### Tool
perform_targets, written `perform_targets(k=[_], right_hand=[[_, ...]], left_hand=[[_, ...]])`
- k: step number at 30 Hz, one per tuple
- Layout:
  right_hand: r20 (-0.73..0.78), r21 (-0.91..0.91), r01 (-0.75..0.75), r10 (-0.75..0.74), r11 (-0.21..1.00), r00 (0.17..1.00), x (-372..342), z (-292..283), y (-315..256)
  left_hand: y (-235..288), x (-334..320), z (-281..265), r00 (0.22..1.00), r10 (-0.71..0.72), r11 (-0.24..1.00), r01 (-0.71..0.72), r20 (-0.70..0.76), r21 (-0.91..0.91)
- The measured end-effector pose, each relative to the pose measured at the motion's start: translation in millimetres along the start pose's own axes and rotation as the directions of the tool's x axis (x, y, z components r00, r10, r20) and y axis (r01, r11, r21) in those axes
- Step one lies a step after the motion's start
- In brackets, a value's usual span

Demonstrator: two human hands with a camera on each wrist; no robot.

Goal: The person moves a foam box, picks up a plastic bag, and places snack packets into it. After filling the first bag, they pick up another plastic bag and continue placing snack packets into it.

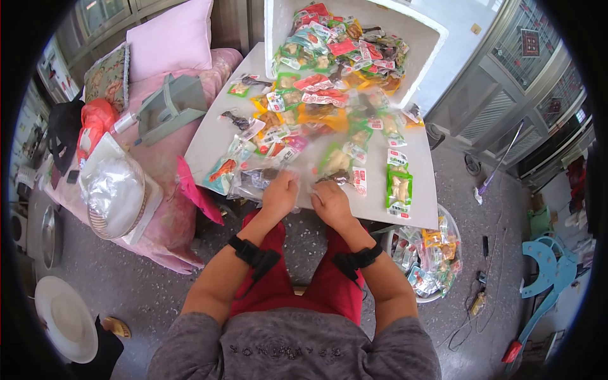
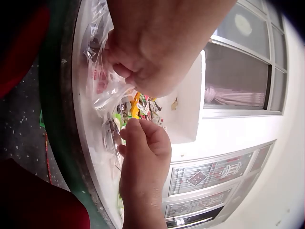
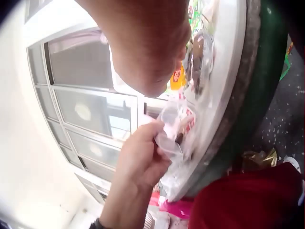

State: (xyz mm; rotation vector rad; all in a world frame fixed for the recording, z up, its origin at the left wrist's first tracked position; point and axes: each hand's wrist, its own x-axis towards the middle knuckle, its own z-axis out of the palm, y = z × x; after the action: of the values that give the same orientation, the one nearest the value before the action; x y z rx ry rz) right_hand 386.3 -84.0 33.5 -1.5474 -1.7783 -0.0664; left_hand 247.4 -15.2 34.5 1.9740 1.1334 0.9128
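At the table's near edge, the left hand (image 1: pixel 280 193) pinches a clear plastic bag, which shows in the left wrist view (image 2: pixel 108 98) and the right wrist view (image 3: pixel 172 114). The right hand (image 1: pixel 331 201) is a little to its right, thumb and fingers curled together on the clear film; its fingertips are partly hidden. Dark contents show through plastic beside the left hand. A dark-filled packet (image 1: pixel 335 177) lies just beyond the right hand. Colourful sealed food packets, such as a green one (image 1: pixel 399 189), are spread over the white table (image 1: pixel 373 206).
A white foam box (image 1: pixel 425 38) heaped with packets stands at the table's far side. A basket (image 1: pixel 457 237) of packets is on the floor at right. On the left, a pink-covered seat (image 1: pixel 168 244) holds a grey dustpan (image 1: pixel 174 104) and a woven basket (image 1: pixel 120 190).
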Motion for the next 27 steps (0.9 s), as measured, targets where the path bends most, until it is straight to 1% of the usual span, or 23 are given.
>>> perform_targets(k=[2, 4, 5, 6, 7, 9, 11, 13, 16, 19, 20, 21, 22, 23, 25, 27], right_hand=[[-0.173, -0.021, -0.167, 0.161, 0.986, 0.972, -1.4, -19.4, 10.2], [-0.286, -0.126, -0.327, 0.281, 0.936, 0.916, -7.8, -31.4, 51.3], [-0.257, -0.083, -0.451, 0.419, 0.889, 0.871, -11.2, -36.1, 71.1], [-0.223, -0.043, -0.570, 0.548, 0.820, 0.806, -15.3, -40.7, 89.5], [-0.186, -0.007, -0.679, 0.666, 0.735, 0.723, -15.7, -43.7, 100.0], [-0.078, -0.042, -0.716, 0.712, 0.697, 0.698, -14.3, -44.5, 110.8], [0.046, -0.090, -0.743, 0.748, 0.663, 0.662, -7.1, -44.7, 114.9], [0.179, -0.150, -0.761, 0.774, 0.631, 0.607, 4.4, -44.3, 106.2], [0.067, -0.109, -0.690, 0.697, 0.716, 0.714, 6.1, -34.0, 109.3], [0.261, 0.022, -0.741, 0.712, 0.671, 0.653, 8.3, -33.2, 116.1], [0.315, 0.239, -0.789, 0.723, 0.566, 0.614, 6.9, -32.2, 116.3], [0.376, 0.435, -0.797, 0.720, 0.418, 0.583, 5.2, -33.7, 110.4], [0.440, 0.597, -0.766, 0.702, 0.236, 0.560, 2.7, -35.5, 104.3], [0.422, 0.713, -0.682, 0.677, 0.163, 0.603, -0.1, -37.7, 97.7], [0.370, 0.882, -0.472, 0.635, -0.009, 0.678, -5.5, -45.0, 79.0], [0.349, 0.906, -0.420, 0.658, -0.055, 0.667, -8.9, -54.6, 61.1]], left_hand=[[2.1, 0.3, 0.2, 1.000, 0.025, 1.000, -0.025, -0.003, 0.004], [-1.6, 1.8, 3.6, 1.000, 0.018, 0.999, -0.018, 0.010, 0.037], [-3.1, 1.9, 4.9, 1.000, 0.013, 0.998, -0.014, 0.016, 0.053], [-2.4, 1.1, 6.0, 1.000, 0.000, 0.999, -0.001, 0.020, 0.048], [-1.2, 1.1, 6.4, 1.000, -0.010, 0.999, 0.009, 0.023, 0.045], [-0.6, 0.7, 7.5, 1.000, -0.008, 0.999, 0.007, 0.021, 0.038], [-2.8, 1.4, 9.7, 1.000, 0.014, 0.999, -0.014, 0.003, 0.031], [-4.8, 1.7, 12.8, 1.000, 0.006, 0.998, -0.008, 0.022, 0.069], [-2.5, 0.7, 15.9, 0.999, 0.004, 0.991, -0.008, 0.033, 0.132], [-5.5, 3.0, 19.6, 0.999, 0.028, 0.988, -0.030, 0.019, 0.150], [-8.2, 3.8, 20.4, 0.999, 0.038, 0.988, -0.039, 0.011, 0.148], [-7.9, 4.0, 19.5, 0.999, 0.040, 0.990, -0.040, 0.004, 0.133], [-7.1, 4.1, 18.6, 0.999, 0.041, 0.992, -0.040, -0.003, 0.117], [-6.7, 4.3, 17.4, 0.999, 0.041, 0.994, -0.040, -0.011, 0.102], [-7.9, 5.6, 14.4, 0.997, 0.072, 0.994, -0.068, -0.039, 0.091], [-5.6, 5.6, 10.2, 0.996, 0.076, 0.995, -0.073, -0.046, 0.063]])
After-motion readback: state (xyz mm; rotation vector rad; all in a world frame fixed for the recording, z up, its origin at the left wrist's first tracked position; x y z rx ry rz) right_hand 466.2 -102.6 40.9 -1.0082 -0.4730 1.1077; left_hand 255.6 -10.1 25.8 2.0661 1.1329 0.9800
